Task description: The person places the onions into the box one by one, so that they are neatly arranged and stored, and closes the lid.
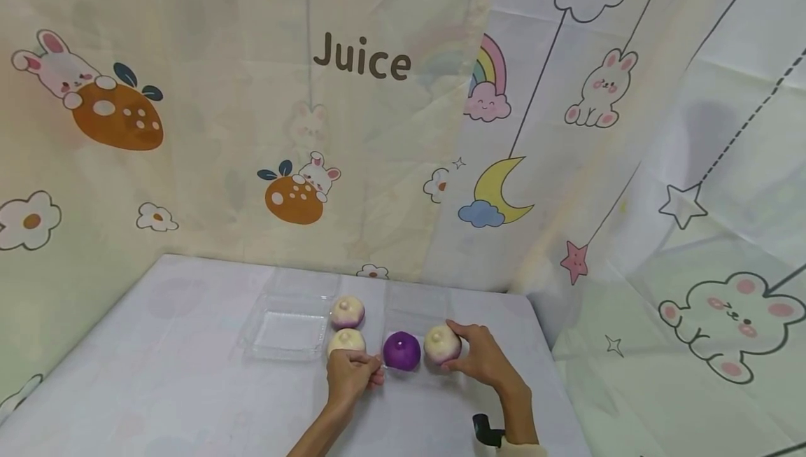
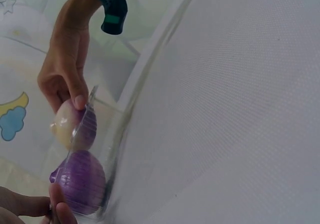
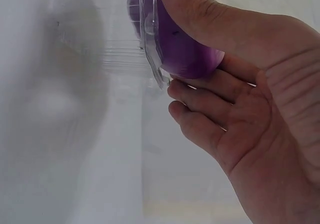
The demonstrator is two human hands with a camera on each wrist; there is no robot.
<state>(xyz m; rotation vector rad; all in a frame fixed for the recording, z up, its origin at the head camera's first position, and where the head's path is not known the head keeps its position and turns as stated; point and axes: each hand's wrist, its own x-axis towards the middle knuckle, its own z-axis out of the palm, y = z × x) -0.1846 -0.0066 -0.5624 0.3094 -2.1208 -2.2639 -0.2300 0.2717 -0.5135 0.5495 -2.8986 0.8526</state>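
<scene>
My right hand (image 1: 488,359) grips a pale onion with a purple base (image 1: 442,343), thumb and fingers on opposite sides. The onion sits at the right end of a clear plastic clamshell box (image 1: 418,297), whose lid stands open at the back. Beside it in the box is a deep purple onion (image 1: 401,352), also seen through the clear wall in the left wrist view. With thumb and fingers, my left hand (image 1: 354,376) pinches the box's front left rim. Purple skin of the gripped onion (image 3: 187,51) shows behind the box edge in the right wrist view.
Two more pale onions, one behind (image 1: 348,311) and one in front (image 1: 345,340), stand left of the box; my left hand partly hides the front one. A second clear box (image 1: 290,331) lies open further left. A printed curtain (image 1: 378,128) hangs behind the white table (image 1: 208,373).
</scene>
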